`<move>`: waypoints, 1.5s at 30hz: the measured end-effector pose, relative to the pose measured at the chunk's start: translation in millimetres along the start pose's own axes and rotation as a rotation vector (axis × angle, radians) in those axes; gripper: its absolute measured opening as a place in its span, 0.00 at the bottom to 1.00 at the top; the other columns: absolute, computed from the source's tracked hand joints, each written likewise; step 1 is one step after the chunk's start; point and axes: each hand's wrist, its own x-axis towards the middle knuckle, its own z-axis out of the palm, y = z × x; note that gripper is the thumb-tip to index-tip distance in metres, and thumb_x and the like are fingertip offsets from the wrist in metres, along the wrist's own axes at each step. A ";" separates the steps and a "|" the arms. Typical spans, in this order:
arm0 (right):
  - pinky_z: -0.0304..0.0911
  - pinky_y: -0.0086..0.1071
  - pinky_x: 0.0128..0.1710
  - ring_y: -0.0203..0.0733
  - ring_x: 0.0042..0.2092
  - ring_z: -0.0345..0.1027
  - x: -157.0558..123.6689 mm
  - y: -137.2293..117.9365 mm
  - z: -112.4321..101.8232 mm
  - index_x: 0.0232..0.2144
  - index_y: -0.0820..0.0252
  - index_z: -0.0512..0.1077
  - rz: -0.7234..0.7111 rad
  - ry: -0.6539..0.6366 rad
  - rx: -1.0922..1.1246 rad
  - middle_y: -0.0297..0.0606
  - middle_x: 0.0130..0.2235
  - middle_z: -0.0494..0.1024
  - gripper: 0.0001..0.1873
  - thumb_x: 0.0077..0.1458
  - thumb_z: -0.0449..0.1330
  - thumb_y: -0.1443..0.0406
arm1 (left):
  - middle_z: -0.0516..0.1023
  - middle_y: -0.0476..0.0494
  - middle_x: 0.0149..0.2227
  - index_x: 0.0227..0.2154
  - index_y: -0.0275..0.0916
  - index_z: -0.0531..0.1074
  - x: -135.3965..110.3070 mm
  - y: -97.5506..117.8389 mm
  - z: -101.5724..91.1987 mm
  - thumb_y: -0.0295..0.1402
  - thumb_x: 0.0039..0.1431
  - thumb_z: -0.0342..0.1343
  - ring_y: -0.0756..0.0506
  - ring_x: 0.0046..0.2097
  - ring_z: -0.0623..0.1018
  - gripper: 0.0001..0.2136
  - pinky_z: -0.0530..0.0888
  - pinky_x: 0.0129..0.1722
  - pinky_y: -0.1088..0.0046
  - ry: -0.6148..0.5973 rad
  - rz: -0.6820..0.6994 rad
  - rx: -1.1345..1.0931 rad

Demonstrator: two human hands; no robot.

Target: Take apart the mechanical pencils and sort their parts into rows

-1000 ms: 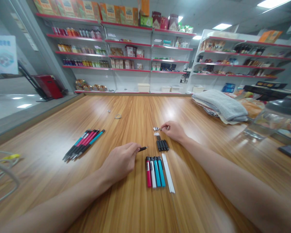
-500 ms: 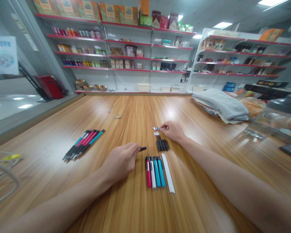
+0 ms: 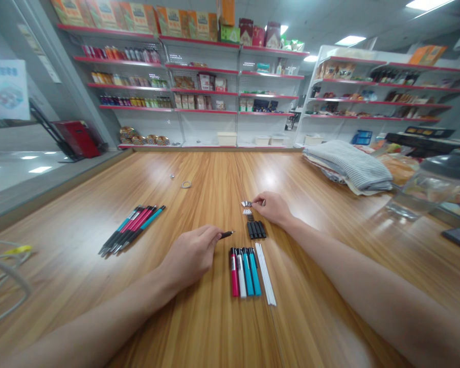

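Observation:
My left hand (image 3: 191, 253) rests on the wooden table (image 3: 214, 327), fingers closed round a small black pen part (image 3: 226, 234) that sticks out to the right. My right hand (image 3: 273, 207) lies further back, its fingertips pinched at a cluster of small metal pieces (image 3: 247, 206); what it grips is too small to name. Between the hands lies a row of black pen tips (image 3: 256, 229). Nearer me sit red, white and teal pen barrels (image 3: 245, 271) beside several white refills (image 3: 266, 273). A bundle of assembled pens (image 3: 132, 228) lies to the left.
Folded striped cloth (image 3: 350, 166) and a clear lidded jar (image 3: 433, 191) stand at the right. A small ring (image 3: 186, 184) lies further back on the table. Grey cables (image 3: 3, 273) curl at the left edge. Shop shelves (image 3: 199, 76) line the back wall.

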 end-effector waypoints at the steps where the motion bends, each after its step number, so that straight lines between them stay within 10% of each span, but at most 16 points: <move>1: 0.58 0.28 0.31 0.36 0.31 0.67 0.1 -0.8 -1.0 0.32 0.58 0.76 -0.009 0.024 0.009 0.35 0.30 0.77 0.08 0.51 0.59 0.62 | 0.73 0.44 0.33 0.39 0.36 0.69 0.1 0.4 -0.3 0.30 0.65 0.42 0.47 0.34 0.73 0.11 0.68 0.34 0.71 0.003 -0.002 -0.005; 6: 0.56 0.29 0.32 0.35 0.31 0.65 -9.0 -25.8 -13.6 0.31 0.61 0.74 -0.215 0.183 0.073 0.36 0.28 0.74 0.10 0.56 0.54 0.63 | 0.71 0.43 0.34 0.41 0.35 0.69 2.1 0.9 -1.0 0.28 0.65 0.41 0.47 0.35 0.71 0.11 0.68 0.35 0.70 0.030 0.017 -0.039; 14: 0.49 0.30 0.29 0.33 0.26 0.58 -34.8 -82.1 -16.3 0.19 0.61 0.68 -0.624 -0.072 0.063 0.34 0.21 0.68 0.21 0.60 0.51 0.57 | 0.69 0.42 0.37 0.42 0.36 0.69 4.1 -4.1 2.6 0.28 0.64 0.45 0.47 0.40 0.70 0.09 0.69 0.40 0.71 0.115 0.131 -0.105; 45: 0.53 0.32 0.32 0.37 0.30 0.53 -28.5 -78.5 -13.4 0.25 0.61 0.65 -0.896 0.047 0.074 0.36 0.26 0.64 0.12 0.61 0.52 0.64 | 0.69 0.50 0.23 0.28 0.37 0.64 6.3 -3.7 -3.2 0.25 0.61 0.43 0.51 0.25 0.70 0.08 0.62 0.27 0.77 -0.032 -0.004 -0.103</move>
